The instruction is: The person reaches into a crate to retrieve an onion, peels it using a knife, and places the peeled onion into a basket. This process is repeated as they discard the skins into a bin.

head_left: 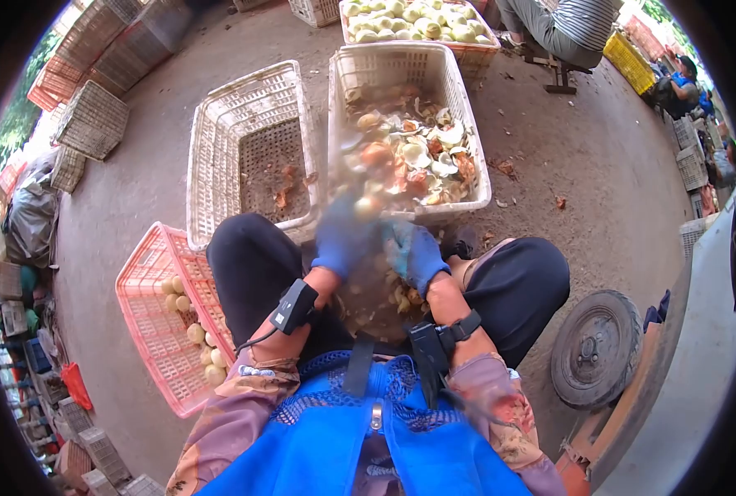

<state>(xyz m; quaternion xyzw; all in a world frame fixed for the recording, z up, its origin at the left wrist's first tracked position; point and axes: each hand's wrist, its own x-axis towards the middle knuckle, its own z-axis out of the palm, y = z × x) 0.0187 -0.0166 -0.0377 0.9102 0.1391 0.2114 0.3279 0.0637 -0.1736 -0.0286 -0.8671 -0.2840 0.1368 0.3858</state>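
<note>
My blue-gloved left hand [340,236] and blue-gloved right hand [418,255] blur mid-frame, finger closure unclear. Round pale onion [368,207] by the left: probably light, firm, slippery; best gripped round its middle.

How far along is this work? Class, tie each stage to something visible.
Looks done: pale produce heaped in the far crate, and peelings in the white crate ahead. In hand: the left hand and right hand are close together, blurred, a pale round piece near the left. Left: unclear; the pink crate holds round produce, perhaps finished, perhaps waiting.
</note>
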